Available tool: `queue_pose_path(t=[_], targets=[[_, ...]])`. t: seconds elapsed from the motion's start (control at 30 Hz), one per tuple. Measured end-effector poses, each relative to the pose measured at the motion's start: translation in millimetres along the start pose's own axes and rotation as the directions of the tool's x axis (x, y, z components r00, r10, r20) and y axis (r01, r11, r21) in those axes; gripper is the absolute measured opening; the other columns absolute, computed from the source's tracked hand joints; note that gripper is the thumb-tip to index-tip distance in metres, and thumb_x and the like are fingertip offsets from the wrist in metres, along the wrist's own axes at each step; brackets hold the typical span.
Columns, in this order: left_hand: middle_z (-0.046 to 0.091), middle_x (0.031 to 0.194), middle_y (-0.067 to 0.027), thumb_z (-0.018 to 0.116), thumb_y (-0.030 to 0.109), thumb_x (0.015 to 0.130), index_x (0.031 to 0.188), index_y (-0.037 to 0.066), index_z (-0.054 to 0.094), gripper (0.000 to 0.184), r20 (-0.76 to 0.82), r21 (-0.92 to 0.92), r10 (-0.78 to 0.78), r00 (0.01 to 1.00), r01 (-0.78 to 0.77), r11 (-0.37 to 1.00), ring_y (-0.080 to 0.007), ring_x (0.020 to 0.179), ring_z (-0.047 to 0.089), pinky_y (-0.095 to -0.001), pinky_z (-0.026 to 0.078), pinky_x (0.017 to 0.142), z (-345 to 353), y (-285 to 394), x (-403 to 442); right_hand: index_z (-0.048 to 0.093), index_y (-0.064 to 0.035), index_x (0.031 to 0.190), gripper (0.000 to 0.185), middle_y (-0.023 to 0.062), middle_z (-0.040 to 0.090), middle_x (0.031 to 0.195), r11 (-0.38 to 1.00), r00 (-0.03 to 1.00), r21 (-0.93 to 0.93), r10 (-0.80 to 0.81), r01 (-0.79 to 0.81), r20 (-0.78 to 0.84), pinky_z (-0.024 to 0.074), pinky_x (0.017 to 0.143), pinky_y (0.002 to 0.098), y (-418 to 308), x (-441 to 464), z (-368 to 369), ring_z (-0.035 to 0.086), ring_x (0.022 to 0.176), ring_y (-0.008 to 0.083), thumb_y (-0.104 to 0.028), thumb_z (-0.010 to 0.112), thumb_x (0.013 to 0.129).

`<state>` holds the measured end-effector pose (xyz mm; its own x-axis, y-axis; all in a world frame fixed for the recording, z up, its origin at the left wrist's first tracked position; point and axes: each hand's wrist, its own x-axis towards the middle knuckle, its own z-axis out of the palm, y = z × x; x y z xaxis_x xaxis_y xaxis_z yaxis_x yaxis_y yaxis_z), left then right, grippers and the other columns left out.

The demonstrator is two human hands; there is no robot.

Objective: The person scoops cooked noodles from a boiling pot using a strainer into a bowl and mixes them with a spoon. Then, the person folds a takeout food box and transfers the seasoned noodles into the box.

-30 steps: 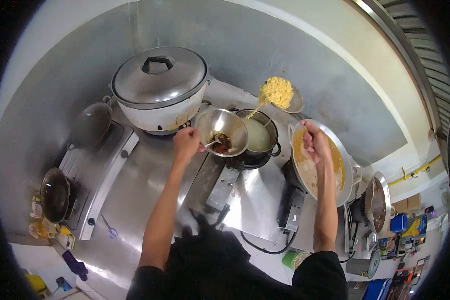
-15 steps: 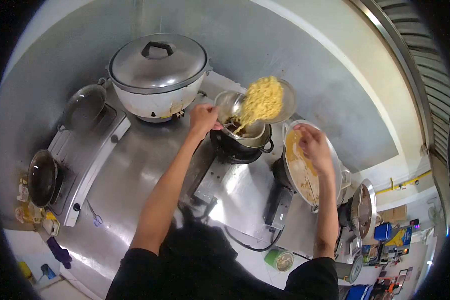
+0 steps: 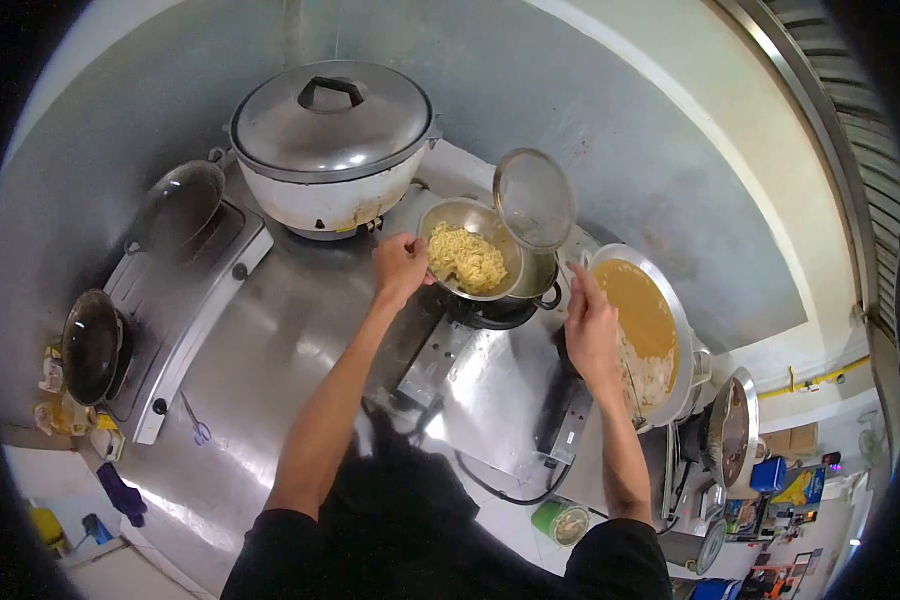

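Observation:
Yellow noodles (image 3: 466, 258) lie in a steel bowl (image 3: 448, 214), which is over the left part of a dark pot (image 3: 548, 292). My left hand (image 3: 401, 268) is closed at the bowl's left rim, around what looks like a utensil handle. A round mesh strainer (image 3: 534, 199) is tilted up at the bowl's right side, with no noodles in it. Its handle runs down to my right hand (image 3: 592, 328), whose fingers are closed on it. This hand is beside the left rim of a large pot of brown liquid (image 3: 638, 310).
A lidded cooker (image 3: 332, 130) stands at the back left. Two dark pans (image 3: 92, 347) are at a white-edged stove (image 3: 205, 325), with scissors (image 3: 198, 425) nearby. Another pot (image 3: 735, 425) stands far right. A green container (image 3: 560, 522) is below the counter edge.
The noodles have dropped from the strainer into the bowl. The strainer has turned upright, and my right hand has moved down and left. The bowl's inside is now mostly covered by noodles.

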<state>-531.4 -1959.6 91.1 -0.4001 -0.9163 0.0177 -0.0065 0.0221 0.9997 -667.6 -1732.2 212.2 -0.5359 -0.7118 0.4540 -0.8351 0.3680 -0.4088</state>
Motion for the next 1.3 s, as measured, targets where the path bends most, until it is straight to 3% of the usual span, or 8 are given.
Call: queue_pose_path(t=[0.13, 0.63, 0.73, 0.87, 1.07, 1.17, 1.2, 1.3], targets=[[0.064, 0.064, -0.0116, 0.061, 0.013, 0.094, 0.075, -0.005, 0.059, 0.027, -0.051, 0.03, 0.049, 0.998, -0.047, 0.998, -0.0201, 0.051, 0.068, -0.0304, 0.054, 0.044, -16.1, -14.9, -16.4, 0.064, -0.0043, 0.121, 0.028, 0.0241, 0.066, 0.08, 0.924, 0.97, 0.303, 0.242, -0.232, 0.005, 0.0495, 0.063, 0.0407, 44.4, 9.5, 27.3, 0.067, 0.071, 0.0362, -0.014, 0.047, 0.101], [0.06, 0.071, -0.006, 0.058, 0.02, 0.1, 0.081, 0.0, 0.056, 0.028, -0.45, 0.167, 0.004, 0.893, 0.079, 0.983, -0.0132, 0.059, 0.059, -0.0295, 0.049, 0.049, -153.4, -139.5, -145.2, 0.068, 0.0011, 0.104, 0.028, 0.0292, 0.066, 0.081, 0.958, 0.97, -0.247, 0.188, -0.146, 0.154, 0.052, 0.069, 0.0578, 191.0, 26.5, 183.8, 0.063, 0.075, 0.0516, -0.013, 0.056, 0.084], [0.06, 0.073, -0.0064, 0.058, 0.018, 0.099, 0.082, 0.0, 0.056, 0.024, -0.453, 0.41, 0.192, 0.871, 0.012, 0.912, -0.0136, 0.06, 0.059, -0.0291, 0.05, 0.049, -192.8, -219.2, -168.2, 0.07, 0.004, 0.099, 0.027, 0.0239, 0.067, 0.071, 0.917, 0.955, -0.289, -0.227, 0.276, 0.191, 0.0521, 0.056, 0.0503, 198.6, 47.3, 215.2, 0.065, 0.06, 0.0418, -0.014, 0.057, 0.085], [0.059, 0.074, -0.0058, 0.055, 0.015, 0.099, 0.084, 0.001, 0.056, 0.021, -0.432, 0.448, 0.082, 0.898, 0.135, 0.884, -0.0142, 0.063, 0.059, -0.0293, 0.051, 0.051, -222.0, -238.7, -195.4, 0.071, 0.0032, 0.091, 0.026, 0.0226, 0.064, 0.066, 0.731, 0.809, 0.354, 0.484, -0.583, 0.333, 0.0482, 0.05, 0.042, 153.0, 41.2, 207.9, 0.065, 0.059, 0.0303, -0.017, 0.055, 0.089], [0.059, 0.07, -0.0057, 0.058, 0.018, 0.098, 0.08, 0.001, 0.059, 0.025, -0.576, 0.109, -0.079, 0.813, 0.172, 0.979, -0.0153, 0.057, 0.057, -0.0283, 0.043, 0.045, -217.0, -187.9, -228.9, 0.067, 0.002, 0.116, 0.031, 0.0052, 0.057, 0.063, 0.319, 0.675, 0.616, 0.527, -0.721, 0.517, 0.0302, 0.04, 0.0236, 154.8, 7.3, 155.6, 0.044, 0.045, 0.0082, -0.017, 0.049, 0.1], [0.055, 0.067, -0.0034, 0.059, 0.019, 0.098, 0.076, 0.003, 0.055, 0.028, -0.579, 0.149, -0.027, 0.815, 0.138, 0.979, -0.0118, 0.057, 0.054, -0.0267, 0.042, 0.045, -223.7, -179.3, -241.6, 0.068, -0.0019, 0.116, 0.029, 0.0101, 0.062, 0.066, 0.753, 0.855, 0.404, 0.456, -0.519, 0.249, 0.0397, 0.044, 0.0289, 167.2, 1.0, 138.4, 0.056, 0.051, 0.0147, -0.017, 0.05, 0.099], [0.054, 0.067, -0.0028, 0.06, 0.02, 0.098, 0.075, 0.004, 0.054, 0.029, -0.574, 0.185, -0.005, 0.819, 0.136, 0.973, -0.0109, 0.058, 0.054, -0.0267, 0.042, 0.046, -226.5, -177.7, -245.1, 0.067, -0.0038, 0.118, 0.03, 0.0186, 0.067, 0.069, 0.99, 0.986, 0.131, -0.026, 0.049, -0.167, 0.0506, 0.053, 0.0411, 172.4, 2.9, 140.9, 0.067, 0.061, 0.0292, -0.017, 0.048, 0.098], [0.053, 0.067, -0.002, 0.06, 0.021, 0.099, 0.074, 0.004, 0.052, 0.031, -0.59, 0.137, -0.021, 0.807, 0.125, 0.983, -0.0097, 0.058, 0.05, -0.0268, 0.041, 0.048, -246.4, -207.4, -254.7, 0.07, -0.0038, 0.11, 0.028, 0.0247, 0.068, 0.078, 0.911, 0.971, -0.379, 0.216, -0.164, 0.099, 0.0545, 0.065, 0.0513, 126.5, 11.6, 97.3, 0.069, 0.073, 0.0421, -0.015, 0.05, 0.094]])
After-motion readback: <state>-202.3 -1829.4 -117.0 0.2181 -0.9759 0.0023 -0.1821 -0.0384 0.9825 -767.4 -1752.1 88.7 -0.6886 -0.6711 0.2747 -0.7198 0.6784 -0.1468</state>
